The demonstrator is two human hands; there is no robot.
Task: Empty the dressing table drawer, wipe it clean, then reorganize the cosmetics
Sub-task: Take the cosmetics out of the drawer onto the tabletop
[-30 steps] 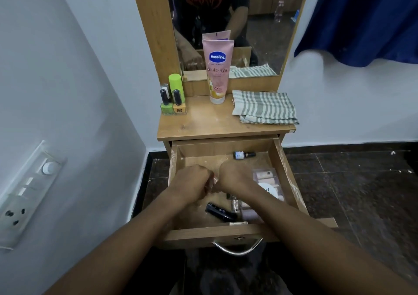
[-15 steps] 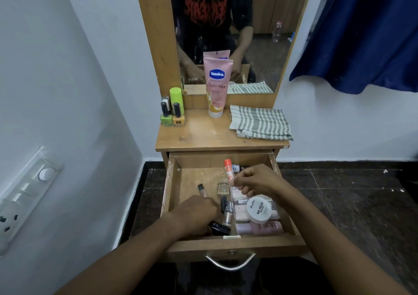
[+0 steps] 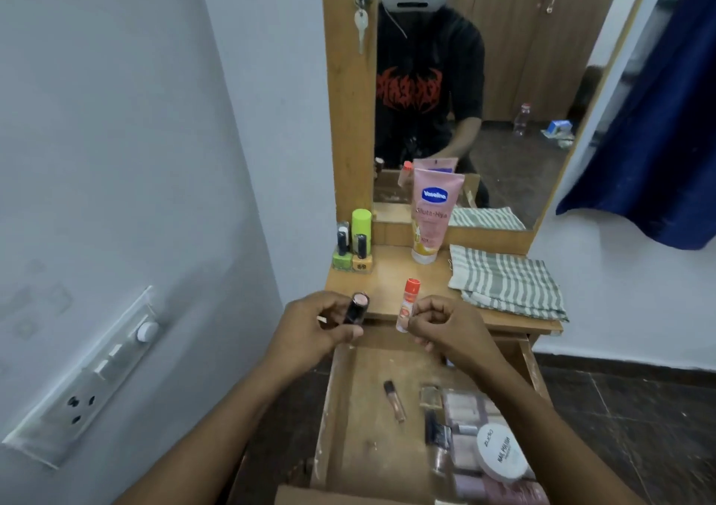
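Placement is what matters in this step, as I judge it. Both picked items are out of the open wooden drawer (image 3: 364, 435) and are held over the front edge of the wooden dressing table top (image 3: 389, 272). Each wants setting upright on bare wood, perhaps near the small green and orange nail polish bottles (image 3: 352, 258). They should stay off the folded grey-and-white striped cloth (image 3: 507, 285), which will probably be needed for wiping. Setting one down at a time should stop a slim tube toppling and rolling back over the edge.

The left hand (image 3: 314, 326) has its fingers curled round a short dark lipstick tube (image 3: 357, 308), pale pink end towards the camera. The right hand (image 3: 445, 326) pinches a slim white-and-pink balm stick with an orange-red cap (image 3: 407, 305) by its lower end, cap uppermost and slightly tilted.

The drawer sits pulled out below the hands, its floor scuffed and flecked with pale marks. A slim lip gloss tube (image 3: 394, 401) lies loose near the middle. Along the right side are pinkish packets, with a round white jar lettered for nail polish (image 3: 501, 452) on top. Emptying looks only partly done.
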